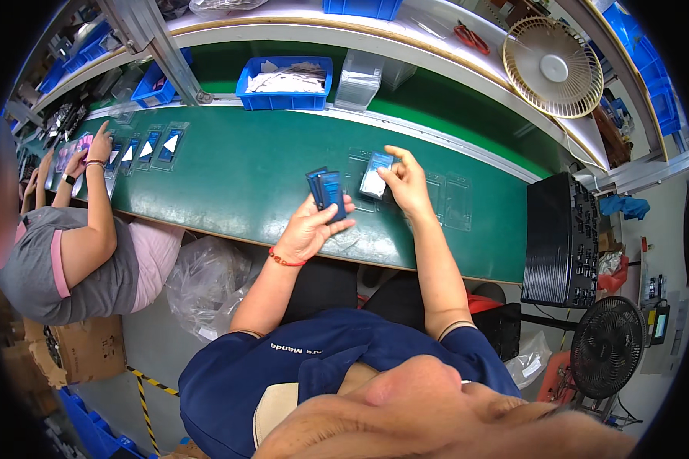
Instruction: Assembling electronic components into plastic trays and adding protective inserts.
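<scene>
My left hand (305, 231) is closed around several flat dark-blue packets (328, 193), which fan out past its fingers above the green table (237, 172). To its right, my right hand (408, 186) pinches a blue-and-white flat packet (375, 176) between thumb and fingers. That packet is over a clear plastic tray (356, 162), partly covering it; whether they touch I cannot tell. More clear trays (458, 203) lie flat to the right, close to my right hand.
Left, a co-worker's hand (99, 144) is beside clear trays holding blue packets (150, 145). At the back stand a blue bin (285, 100) of pale pieces and clear plastic boxes (358, 79). A black stack (553, 239) occupies the right end; a black fan (608, 346) stands beyond.
</scene>
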`<state>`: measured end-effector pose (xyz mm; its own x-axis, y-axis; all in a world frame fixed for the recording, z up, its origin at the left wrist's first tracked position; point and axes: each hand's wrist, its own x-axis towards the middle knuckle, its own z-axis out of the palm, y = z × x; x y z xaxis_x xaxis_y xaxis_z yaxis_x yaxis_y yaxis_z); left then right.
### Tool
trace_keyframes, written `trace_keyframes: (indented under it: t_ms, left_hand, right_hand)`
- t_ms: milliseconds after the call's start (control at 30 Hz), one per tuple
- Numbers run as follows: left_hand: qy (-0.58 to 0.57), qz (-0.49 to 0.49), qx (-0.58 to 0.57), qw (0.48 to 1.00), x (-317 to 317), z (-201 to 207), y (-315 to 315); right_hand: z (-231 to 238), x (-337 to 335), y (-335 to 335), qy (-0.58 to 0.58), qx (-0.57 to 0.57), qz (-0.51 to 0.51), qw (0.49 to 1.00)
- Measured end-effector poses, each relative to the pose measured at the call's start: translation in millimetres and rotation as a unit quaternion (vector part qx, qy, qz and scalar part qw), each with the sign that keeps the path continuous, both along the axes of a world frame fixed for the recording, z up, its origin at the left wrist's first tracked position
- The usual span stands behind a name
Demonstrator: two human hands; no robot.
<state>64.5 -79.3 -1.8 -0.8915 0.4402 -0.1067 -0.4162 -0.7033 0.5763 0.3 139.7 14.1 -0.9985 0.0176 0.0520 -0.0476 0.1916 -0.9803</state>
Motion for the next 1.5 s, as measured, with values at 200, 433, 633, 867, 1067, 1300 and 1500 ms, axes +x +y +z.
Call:
trace_keyframes:
  t_ms: [200,433,633,867,1067,1300,1500]
  left_hand:
    - [-0.033,0.031,0.036,0.998,-2.3,-5.3,-15.2]
    - [-0.024,0.053,0.025,0.998,-3.2,-3.0,-5.4]
    - [-0.016,0.109,-0.059,0.992,-6.9,-2.3,8.5]
    - [0.017,0.077,-0.171,0.982,-0.1,0.7,32.5]
    - [-0.033,-0.021,-0.073,0.997,5.7,5.7,54.2]
    - [-0.064,-0.022,-0.068,0.995,7.6,3.8,72.9]
    - [-0.069,0.008,-0.095,0.993,11.2,2.1,76.3]
  right_hand:
    - [2.8,2.6,-30.2,0.119,0.443,-0.003,0.889]
    - [-3.2,11.9,-33.4,0.225,0.542,-0.025,0.809]
    - [0.6,17.4,-28.3,0.266,0.506,-0.04,0.82]
    - [16.3,43.5,-13.0,0.065,0.079,0.077,0.992]
    - [14.7,13.8,48.3,0.096,0.326,-0.04,0.939]
    - [5.5,23.6,44.0,0.141,0.503,0.003,0.853]
    - [10.2,37.1,32.0,0.255,0.563,-0.071,0.783]
